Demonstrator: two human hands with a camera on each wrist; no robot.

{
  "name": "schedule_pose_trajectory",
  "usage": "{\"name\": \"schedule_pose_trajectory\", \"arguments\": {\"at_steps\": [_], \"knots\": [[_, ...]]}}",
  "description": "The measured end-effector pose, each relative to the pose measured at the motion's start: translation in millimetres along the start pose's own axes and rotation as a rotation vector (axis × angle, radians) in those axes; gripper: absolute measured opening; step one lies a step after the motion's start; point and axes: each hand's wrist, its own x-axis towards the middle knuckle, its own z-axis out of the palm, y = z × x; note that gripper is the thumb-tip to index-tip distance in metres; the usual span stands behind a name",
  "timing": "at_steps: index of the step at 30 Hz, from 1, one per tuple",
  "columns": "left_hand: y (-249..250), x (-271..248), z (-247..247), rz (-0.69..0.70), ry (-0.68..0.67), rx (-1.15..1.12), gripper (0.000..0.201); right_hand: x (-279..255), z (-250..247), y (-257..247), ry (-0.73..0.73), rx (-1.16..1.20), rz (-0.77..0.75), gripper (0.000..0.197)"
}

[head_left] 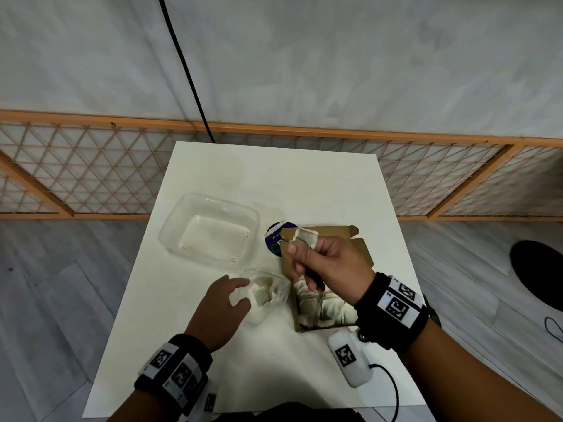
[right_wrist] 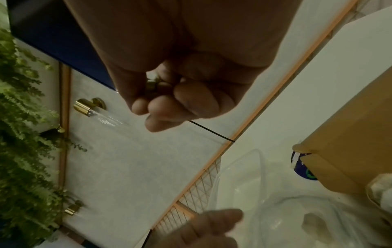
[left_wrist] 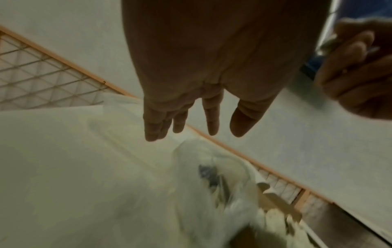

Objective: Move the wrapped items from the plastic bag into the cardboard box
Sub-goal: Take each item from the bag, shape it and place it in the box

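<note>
Right hand (head_left: 323, 266) pinching a wrapped item (head_left: 306, 236) above the box (head_left: 316, 303), seemingly ready to drop it in; left hand (head_left: 222, 306), fingers loose, steadying the bag (head_left: 268, 292) just beside, more items inside.

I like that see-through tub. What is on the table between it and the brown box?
In the head view, a dark blue round lid-like thing lies between the clear tub and the cardboard box, partly tucked under the box's flap.
</note>
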Motion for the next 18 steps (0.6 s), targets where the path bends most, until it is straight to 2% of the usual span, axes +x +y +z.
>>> {"name": "schedule_pose_trajectory", "arguments": {"at_steps": [2, 4, 6, 8, 9, 12, 14, 18], "knots": [[24, -5, -10, 0.073, 0.084, -0.053, 0.030, 0, 0, -3, -0.019, -0.054, 0.006, 0.046], [57, -12, -21, 0.150, 0.130, -0.212, 0.025, 1, 0, -4, -0.043, -0.091, 0.008, 0.048], [91, -21, -33, 0.208, 0.083, -0.425, 0.023, 2, 2, -6, -0.084, -0.117, 0.014, 0.050], [115, -27, -40, 0.240, -0.015, -0.558, 0.035, 4, 3, -6, -0.132, -0.130, 0.015, 0.050], [121, -27, -41, 0.241, -0.054, -0.573, 0.037, 5, 4, -6, -0.151, -0.132, 0.010, 0.048], [129, -25, -43, 0.241, -0.094, -0.566, 0.020, 8, 6, -5, -0.185, -0.148, 0.003, 0.042], [126, -21, -43, 0.228, -0.073, -0.590, 0.010, 10, 6, -5, -0.185, -0.177, -0.007, 0.045], [121, -19, -43, 0.168, 0.000, -0.660, 0.013, 12, 4, -1, -0.131, -0.150, -0.039, 0.053]]}}
